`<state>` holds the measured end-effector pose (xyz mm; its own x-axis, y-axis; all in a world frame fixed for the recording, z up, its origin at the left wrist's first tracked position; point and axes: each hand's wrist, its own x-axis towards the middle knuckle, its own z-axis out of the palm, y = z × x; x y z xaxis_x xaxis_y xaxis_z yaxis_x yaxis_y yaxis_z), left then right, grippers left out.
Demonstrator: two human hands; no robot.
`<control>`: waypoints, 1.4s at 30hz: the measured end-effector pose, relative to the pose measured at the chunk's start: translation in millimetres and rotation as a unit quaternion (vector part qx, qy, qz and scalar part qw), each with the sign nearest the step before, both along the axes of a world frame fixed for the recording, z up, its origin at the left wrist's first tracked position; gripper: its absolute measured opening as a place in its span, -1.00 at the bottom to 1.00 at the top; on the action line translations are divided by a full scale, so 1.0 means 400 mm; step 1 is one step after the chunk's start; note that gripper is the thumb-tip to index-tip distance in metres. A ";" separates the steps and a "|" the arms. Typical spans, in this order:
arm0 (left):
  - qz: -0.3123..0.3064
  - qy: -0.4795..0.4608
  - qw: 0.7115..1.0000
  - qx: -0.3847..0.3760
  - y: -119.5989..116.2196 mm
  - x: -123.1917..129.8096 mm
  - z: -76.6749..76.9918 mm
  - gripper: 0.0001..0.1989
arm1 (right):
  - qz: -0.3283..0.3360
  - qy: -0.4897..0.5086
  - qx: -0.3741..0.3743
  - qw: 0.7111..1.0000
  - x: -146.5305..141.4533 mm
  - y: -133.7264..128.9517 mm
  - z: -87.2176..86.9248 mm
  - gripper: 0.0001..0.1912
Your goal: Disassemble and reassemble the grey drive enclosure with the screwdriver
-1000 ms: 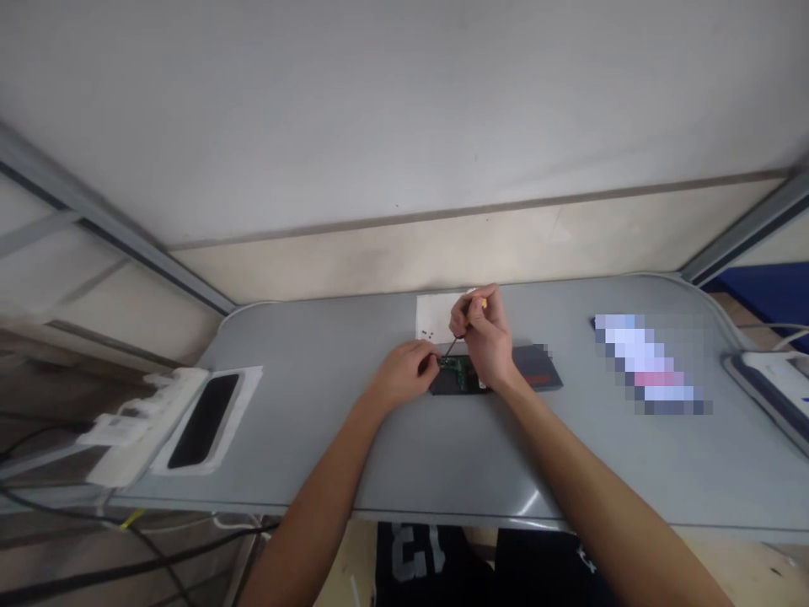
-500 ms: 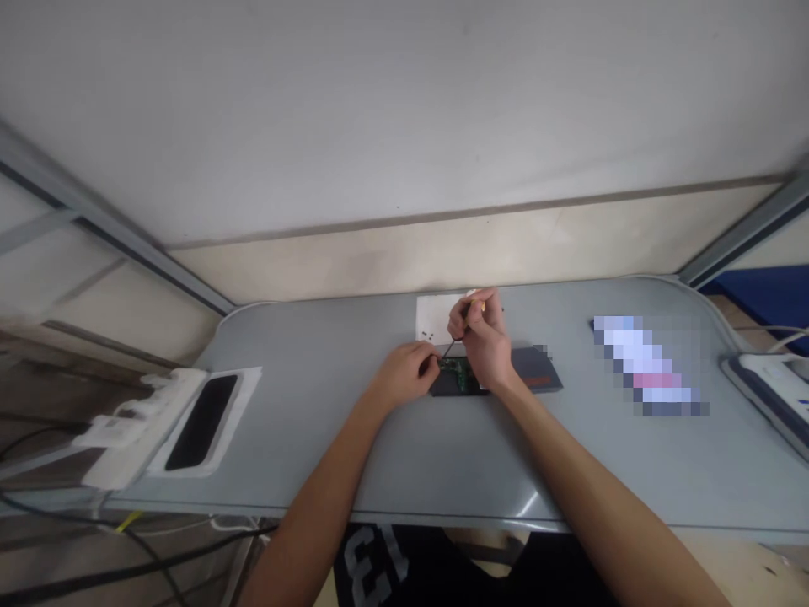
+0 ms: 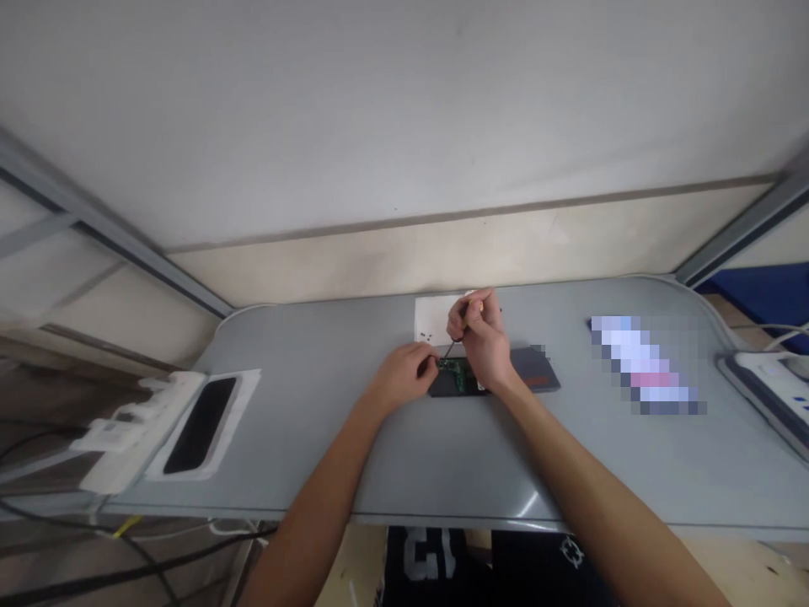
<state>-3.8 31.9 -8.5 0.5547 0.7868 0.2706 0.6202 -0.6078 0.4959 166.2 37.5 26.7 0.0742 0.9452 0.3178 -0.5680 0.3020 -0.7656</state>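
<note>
My right hand is closed around a screwdriver with a yellow handle. Its thin dark shaft slants down and left to an opened dark device with a green circuit board. At the device's left end, my left hand has its thumb and fingers pinched together at the edge, close to the screwdriver tip. The tip itself is too small to make out. My right hand hides part of the device. Beyond the hands lies a white sheet with several tiny dark pieces, possibly screws, on it.
A dark grey flat panel lies right of the device. Farther right is a blurred-out object, then a white and dark appliance. At left, a black phone rests on white paper beside a white power strip. Cables hang below.
The view has shifted very slightly. Both hands stay at the device in nearly the same pose, with the screwdriver still at the board's left end.
</note>
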 end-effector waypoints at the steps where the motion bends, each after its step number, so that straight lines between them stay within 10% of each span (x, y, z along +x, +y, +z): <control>1: 0.000 0.001 1.000 0.001 0.000 0.000 0.000 -0.84 | -0.003 0.001 -0.001 1.000 0.002 0.000 0.001 -0.63; 42: 0.007 -0.022 0.999 0.033 -0.015 0.004 0.012 -0.91 | -0.019 0.038 -0.035 0.998 0.018 -0.014 0.051 -0.57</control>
